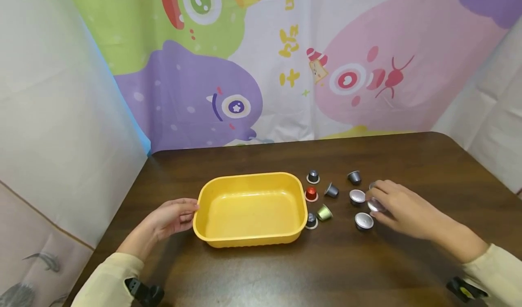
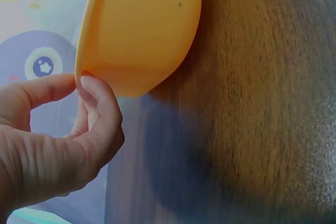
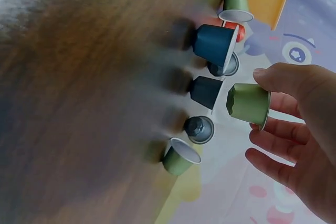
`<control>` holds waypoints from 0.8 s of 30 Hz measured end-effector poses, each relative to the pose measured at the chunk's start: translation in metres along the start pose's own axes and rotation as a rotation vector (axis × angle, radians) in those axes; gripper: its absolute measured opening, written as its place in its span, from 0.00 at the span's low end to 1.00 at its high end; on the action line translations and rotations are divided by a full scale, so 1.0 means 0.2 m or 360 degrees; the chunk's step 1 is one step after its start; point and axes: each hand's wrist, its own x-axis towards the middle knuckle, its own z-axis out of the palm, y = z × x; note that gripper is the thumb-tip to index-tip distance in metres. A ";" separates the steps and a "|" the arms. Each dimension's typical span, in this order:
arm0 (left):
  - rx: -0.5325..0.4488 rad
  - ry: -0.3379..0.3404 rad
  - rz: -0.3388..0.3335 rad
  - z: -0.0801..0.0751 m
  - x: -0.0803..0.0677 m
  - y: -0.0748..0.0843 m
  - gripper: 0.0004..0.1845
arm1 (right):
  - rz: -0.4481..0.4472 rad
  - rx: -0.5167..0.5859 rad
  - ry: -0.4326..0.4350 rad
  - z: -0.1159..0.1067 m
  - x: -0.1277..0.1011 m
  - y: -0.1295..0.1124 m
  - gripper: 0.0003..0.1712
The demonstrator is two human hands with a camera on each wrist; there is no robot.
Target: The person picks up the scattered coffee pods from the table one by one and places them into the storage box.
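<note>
In the head view, a person sits two grips to work at a dark brown, wood-grained worktop [image 1: 253,275]: the left grip [image 1: 175,217] at one end of a rectangular, round-cornered yellow plastic tray [image 1: 250,212], the right grip [image 1: 401,209] among small capsules on the worktop beyond the tray's right end. A shiny red, dome-shaped capsule [image 1: 311,193] stands rim down just beside the tray; a pale green, cup-shaped capsule [image 1: 324,213] lies on its side nearby, and a silver-lidded, cup-shaped capsule [image 1: 364,221] sits lid up near the right thumb.

In the left wrist view, thumb and forefinger pinch the tray's rim. The plastic looks thin, fairly stiff and light, likely to skid if nudged; its rim offers the surest hold.

In the right wrist view, thumb and fingers grasp a green, tapered, metallic-looking capsule [image 3: 249,103] near its flanged rim, narrow end toward the worktop, near a dark blue, tapered capsule [image 3: 216,45]. Whether its base touches the worktop cannot be told. It should prove very light and rather slick, its thin wall apt to dent under a hard squeeze and its lid easily pierced; a gentle pinch just under the flange would suit it best.
</note>
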 end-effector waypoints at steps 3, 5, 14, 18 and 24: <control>-0.0008 0.0005 -0.0002 0.00 0.00 0.00 0.25 | -0.0027 -0.0009 0.0006 0.00 0.02 0.00 0.33; -0.0017 0.0003 -0.0002 0.00 0.00 0.00 0.24 | -0.0040 -0.0013 -0.0001 0.00 0.04 0.00 0.23; -0.0024 0.0014 -0.0004 0.01 -0.01 0.00 0.22 | -0.0055 -0.0052 -0.0049 -0.01 0.13 -0.03 0.18; -0.0020 0.0030 -0.0009 0.01 0.00 -0.01 0.22 | -0.0066 -0.0068 -0.0054 -0.02 0.16 -0.04 0.14; -0.0004 0.0046 -0.0002 0.01 0.00 -0.01 0.22 | -0.0075 -0.0088 -0.0033 -0.02 0.20 -0.05 0.17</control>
